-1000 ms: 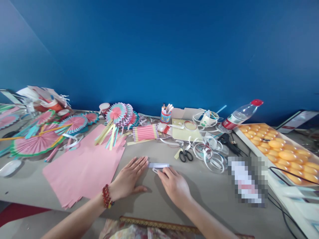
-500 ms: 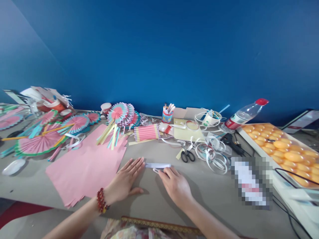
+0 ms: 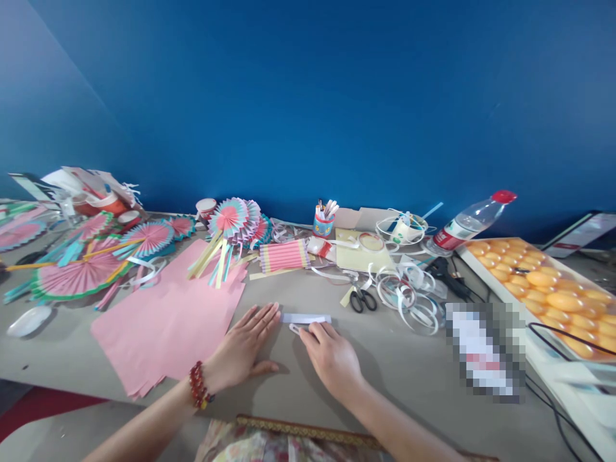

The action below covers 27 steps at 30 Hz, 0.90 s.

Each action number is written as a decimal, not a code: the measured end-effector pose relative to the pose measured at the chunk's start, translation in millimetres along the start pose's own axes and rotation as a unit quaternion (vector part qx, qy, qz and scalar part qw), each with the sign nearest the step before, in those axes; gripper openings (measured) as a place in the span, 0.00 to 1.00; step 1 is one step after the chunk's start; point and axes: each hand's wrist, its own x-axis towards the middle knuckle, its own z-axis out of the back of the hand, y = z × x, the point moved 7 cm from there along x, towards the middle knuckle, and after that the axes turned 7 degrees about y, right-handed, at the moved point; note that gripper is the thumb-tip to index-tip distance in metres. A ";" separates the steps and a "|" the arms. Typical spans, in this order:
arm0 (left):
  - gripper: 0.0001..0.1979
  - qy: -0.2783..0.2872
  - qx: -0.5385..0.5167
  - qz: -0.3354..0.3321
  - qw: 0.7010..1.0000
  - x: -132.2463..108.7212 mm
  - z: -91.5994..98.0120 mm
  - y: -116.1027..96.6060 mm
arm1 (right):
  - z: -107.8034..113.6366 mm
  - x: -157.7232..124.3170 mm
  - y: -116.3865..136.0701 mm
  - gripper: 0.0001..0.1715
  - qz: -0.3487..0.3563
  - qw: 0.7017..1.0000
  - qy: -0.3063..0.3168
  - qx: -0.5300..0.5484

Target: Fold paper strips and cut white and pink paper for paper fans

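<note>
My left hand lies flat on the grey table, fingers stretched out, holding nothing; a red bead bracelet is on its wrist. Just past its fingertips lies a small white paper strip. My right hand rests beside it with fingers curled down, the fingertips pressing on a pale loop at the near edge of the strip. A stack of pink paper sheets lies left of my left hand.
Folded paper fans and a fan cluster with strips crowd the left and back. Black scissors, white paper rings, a pen cup, a plastic bottle and a tray of orange balls fill the right.
My right hand has slid slightly left along the white strip. The left hand stays flat in place. The view shifted a little.
</note>
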 end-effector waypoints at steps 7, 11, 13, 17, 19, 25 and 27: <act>0.47 0.010 -0.015 0.007 1.000 -2.0 1.9 1.8 | 0.4 6.5 6.1 0.10 0.002 1.000 0.001 -0.003; 0.45 0.004 -0.017 0.018 1.000 -8.9 4.6 8.1 | 0.3 6.1 4.8 0.11 0.002 1.000 0.006 0.003; 0.45 0.004 -0.007 0.018 1.000 -11.3 4.0 9.8 | 0.0 5.8 4.4 0.12 0.001 1.000 0.007 0.005; 0.46 0.004 0.007 0.017 1.000 -12.6 1.9 10.0 | -1.3 6.5 5.3 0.11 0.001 1.000 0.008 0.005; 0.46 0.003 0.008 0.019 1.000 -12.5 1.4 9.6 | -2.0 8.2 7.4 0.11 0.003 1.000 0.012 0.006; 0.48 0.001 0.002 0.013 1.000 -12.4 2.4 7.7 | -0.2 15.1 16.2 0.09 0.005 1.000 0.021 0.002; 0.48 0.003 0.002 0.015 1.000 -12.2 2.7 7.5 | 0.4 16.2 18.0 0.09 0.007 1.000 0.017 0.002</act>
